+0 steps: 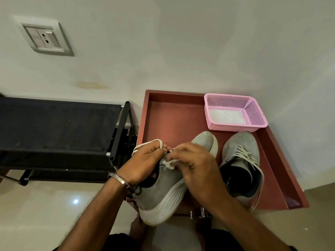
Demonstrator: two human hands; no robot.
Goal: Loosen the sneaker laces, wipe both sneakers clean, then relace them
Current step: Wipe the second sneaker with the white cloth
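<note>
Two grey mesh sneakers with white soles sit in a red-brown tray [174, 109]. The left sneaker [163, 192] lies tilted on its side across the tray's front edge, toe pointing away. My left hand [145, 160] pinches its white lace [145, 143], which loops up over my fingers. My right hand [195, 163] pinches another part of the same lace over the sneaker's tongue. The right sneaker [241, 160] stands upright beside it, laced with white laces.
A pink plastic basket [253, 113] holding something white stands in the tray's far right corner. A black fabric shoe rack [59, 127] stands to the left against the wall. A wall socket [45, 38] is high on the left. The floor is pale and glossy.
</note>
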